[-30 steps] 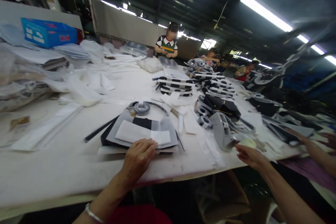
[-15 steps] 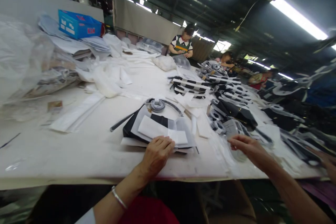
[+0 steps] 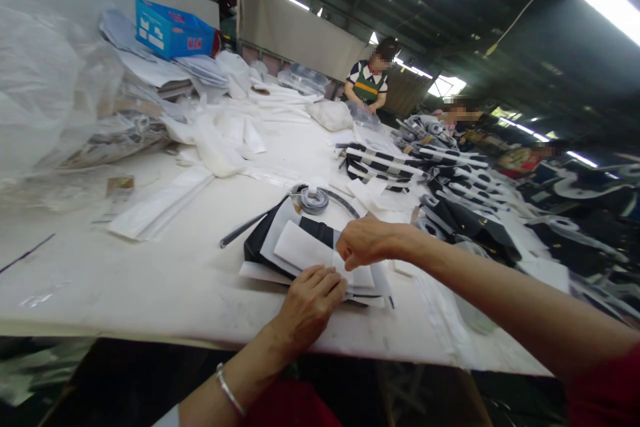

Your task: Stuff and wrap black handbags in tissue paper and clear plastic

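Note:
A flat black bag [image 3: 257, 243] lies in front of me, partly covered by white packing sheets [image 3: 303, 247]. A wrapped coil of strap [image 3: 313, 200] sits at its far side, beside a curved dark handle [image 3: 343, 203]. My left hand [image 3: 313, 300] rests on the near edge of the sheets, fingers laid over them and thumb hidden. My right hand [image 3: 367, 242] is over the right end of the bag, its fingers closed in a pinch against the white sheet. Whatever lies between those fingers is too small or hidden to name.
Striped black-and-white wrapped parts [image 3: 385, 163] and more black bags [image 3: 465, 213] are piled to the right. Clear plastic bags [image 3: 50, 93], a blue box [image 3: 175, 30] and a long white strip [image 3: 163, 203] are on the left. A co-worker [image 3: 370, 83] stands across the table.
My right hand has moved left, from beside the pile on the right to the bag. The left hand stays at the bag's near edge. The view has shifted slightly.

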`<state>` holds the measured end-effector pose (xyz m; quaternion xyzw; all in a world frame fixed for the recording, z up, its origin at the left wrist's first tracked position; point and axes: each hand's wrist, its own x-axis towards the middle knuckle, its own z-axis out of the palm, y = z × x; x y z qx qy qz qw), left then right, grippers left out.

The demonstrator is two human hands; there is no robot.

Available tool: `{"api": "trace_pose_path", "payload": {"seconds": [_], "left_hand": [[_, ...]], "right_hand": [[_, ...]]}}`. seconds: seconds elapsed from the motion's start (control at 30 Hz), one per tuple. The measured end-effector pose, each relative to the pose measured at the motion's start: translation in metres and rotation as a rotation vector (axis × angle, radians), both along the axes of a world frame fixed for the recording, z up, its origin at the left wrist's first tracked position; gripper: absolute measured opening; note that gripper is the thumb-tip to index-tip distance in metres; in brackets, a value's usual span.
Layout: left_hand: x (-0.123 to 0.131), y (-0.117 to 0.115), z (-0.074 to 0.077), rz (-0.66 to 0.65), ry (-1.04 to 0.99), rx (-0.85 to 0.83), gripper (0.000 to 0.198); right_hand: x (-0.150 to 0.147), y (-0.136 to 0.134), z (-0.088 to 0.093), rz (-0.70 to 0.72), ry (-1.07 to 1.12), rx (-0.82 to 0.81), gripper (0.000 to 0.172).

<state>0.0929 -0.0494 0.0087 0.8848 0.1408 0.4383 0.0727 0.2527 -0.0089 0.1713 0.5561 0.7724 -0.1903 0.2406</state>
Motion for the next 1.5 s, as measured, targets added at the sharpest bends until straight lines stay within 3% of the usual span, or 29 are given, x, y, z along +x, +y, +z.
{"api": "trace_pose_path", "payload": {"seconds": [0.23, 0.43, 0.53, 0.7, 0.83, 0.9, 1.0, 1.1, 1.17, 1.23, 1.33, 1.43, 1.5], "left_hand": [[-0.001, 0.000, -0.001, -0.011, 0.023, -0.026, 0.023], [0.001, 0.000, 0.000, 0.013, 0.003, -0.019, 0.023], [0.001, 0.000, -0.001, 0.015, 0.013, -0.014, 0.022], [0.001, 0.000, -0.002, 0.024, 0.006, 0.000, 0.021], [0.001, 0.000, -0.001, 0.020, -0.001, -0.002, 0.020], [0.001, 0.000, -0.001, 0.021, 0.012, -0.008, 0.020], [0.002, 0.000, 0.000, 0.031, 0.029, 0.001, 0.019], [0.003, -0.001, 0.000, 0.043, 0.055, -0.013, 0.016], [0.002, -0.001, 0.002, 0.040, 0.092, -0.033, 0.015], [-0.004, 0.001, 0.010, 0.001, 0.158, -0.037, 0.015], [-0.022, 0.012, 0.037, -0.065, 0.245, 0.000, 0.016], [-0.042, 0.036, 0.072, 0.024, 0.243, 0.088, 0.019], [-0.052, 0.056, 0.085, 0.133, 0.311, 0.132, 0.026]], "right_hand": [[-0.009, 0.032, -0.037, 0.186, -0.100, -0.124, 0.018], [0.003, 0.042, -0.050, 0.337, -0.195, 0.072, 0.039], [0.025, 0.046, -0.052, 0.233, -0.187, 0.148, 0.048], [0.057, 0.034, -0.034, -0.126, -0.130, 0.443, 0.055], [0.042, -0.015, -0.027, -0.254, 0.148, 0.654, 0.030], [0.028, -0.046, -0.042, -0.234, 0.330, 0.710, 0.025], [0.010, -0.084, -0.082, -0.172, 0.405, 0.836, 0.030], [0.003, -0.103, -0.121, -0.162, 0.399, 1.023, 0.031], [0.002, -0.106, -0.134, -0.179, 0.376, 1.105, 0.031], [0.001, -0.106, -0.136, -0.181, 0.356, 1.121, 0.031], [0.001, -0.106, -0.131, -0.157, 0.357, 1.125, 0.030], [0.001, -0.106, -0.127, -0.126, 0.362, 1.135, 0.027], [0.001, -0.107, -0.127, -0.120, 0.356, 1.129, 0.027]]}}
